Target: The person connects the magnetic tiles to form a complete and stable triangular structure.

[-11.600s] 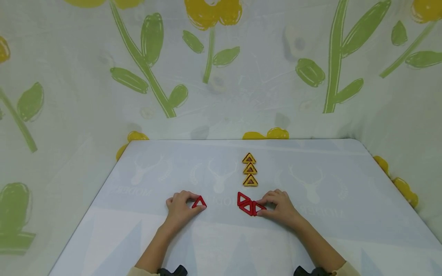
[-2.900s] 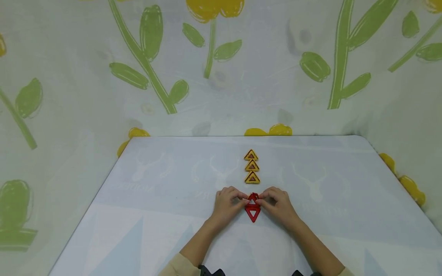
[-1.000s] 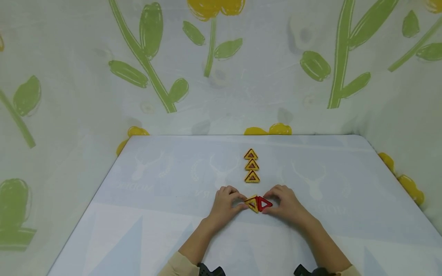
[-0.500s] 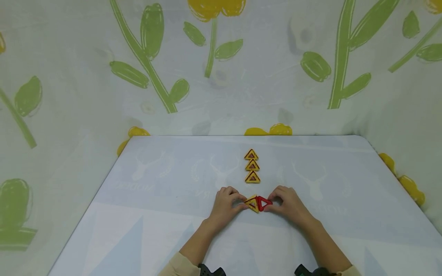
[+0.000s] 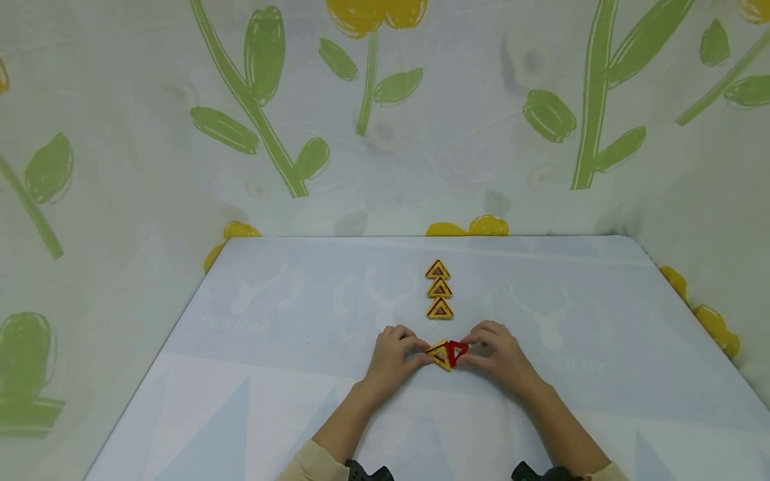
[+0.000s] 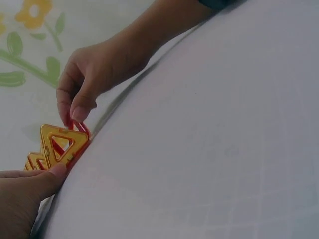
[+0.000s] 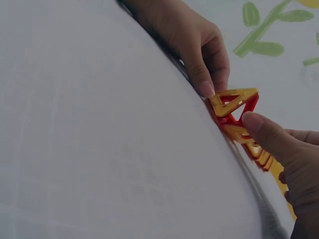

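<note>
In the head view, magnetic building tiles joined into a small folded shape stand mid-table, with a yellow triangle tile [image 5: 448, 355] on the left and a red triangle tile [image 5: 452, 357] on the right. My left hand [image 5: 395, 357] pinches the yellow side between thumb and fingers. Thumb and fingers of my right hand [image 5: 500, 355] pinch the outer corner of the red tile, which tilts up. In the left wrist view the yellow tile [image 6: 65, 132] leans upright, edge to edge with the red one [image 6: 82, 128]. The shape's far side is partly hidden.
Three yellow triangle tiles [image 5: 440, 309] with dark reddish centres lie in a column beyond the hands. The pale table [image 5: 240, 401] has a faint deer print. Behind its back edge hangs a flower-patterned cloth [image 5: 445, 160].
Earlier the left hand held a single red tile apart from three joined red ones; these then came together and were turned, showing yellow. Just now my right hand swings the red tile up and leftward.
</note>
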`<state>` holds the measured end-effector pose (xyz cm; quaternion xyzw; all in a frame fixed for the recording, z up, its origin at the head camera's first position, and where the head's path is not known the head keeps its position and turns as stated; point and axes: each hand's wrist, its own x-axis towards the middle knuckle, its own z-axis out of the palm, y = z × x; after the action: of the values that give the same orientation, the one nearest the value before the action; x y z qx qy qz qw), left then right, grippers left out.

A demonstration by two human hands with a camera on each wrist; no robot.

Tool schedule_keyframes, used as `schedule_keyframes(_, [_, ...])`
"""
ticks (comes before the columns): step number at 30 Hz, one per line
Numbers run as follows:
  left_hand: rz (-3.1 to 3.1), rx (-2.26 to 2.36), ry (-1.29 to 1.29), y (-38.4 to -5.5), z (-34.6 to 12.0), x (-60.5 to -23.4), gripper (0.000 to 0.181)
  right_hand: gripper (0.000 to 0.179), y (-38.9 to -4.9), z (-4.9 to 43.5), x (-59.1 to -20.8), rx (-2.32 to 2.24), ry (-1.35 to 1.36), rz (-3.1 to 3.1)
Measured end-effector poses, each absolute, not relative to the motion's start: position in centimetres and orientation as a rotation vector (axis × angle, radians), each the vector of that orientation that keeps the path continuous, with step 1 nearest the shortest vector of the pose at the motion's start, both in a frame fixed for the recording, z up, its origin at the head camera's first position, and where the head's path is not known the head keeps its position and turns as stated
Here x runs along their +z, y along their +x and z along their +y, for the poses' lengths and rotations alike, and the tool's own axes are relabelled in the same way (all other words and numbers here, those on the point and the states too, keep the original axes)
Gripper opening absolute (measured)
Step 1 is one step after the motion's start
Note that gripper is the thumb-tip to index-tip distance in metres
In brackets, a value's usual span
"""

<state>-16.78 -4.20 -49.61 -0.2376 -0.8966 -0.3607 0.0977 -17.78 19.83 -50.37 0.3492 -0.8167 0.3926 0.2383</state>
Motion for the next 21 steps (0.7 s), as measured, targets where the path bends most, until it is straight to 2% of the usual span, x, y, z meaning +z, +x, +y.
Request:
schedule_keyframes(6, [-2.636, -1.052, -0.712, -16.7, -4.1, -49.7, 0.021, 0.042, -17.3, 18.6, -50.0, 1.197, 0.935, -2.195])
schedule_keyframes(12, [-2.603, -1.033, -0.727, -16.8, -4.2, -49.9, 0.02, 0.039, -16.8, 17.4, -49.2, 1.257, 0.937, -2.165])
schedule_keyframes(21, [-2.524, -0.953, -0.747, -16.6, -4.1, -49.7, 0.021, 0.039, -17.2, 17.8, -50.5, 1.227, 0.987, -2.181])
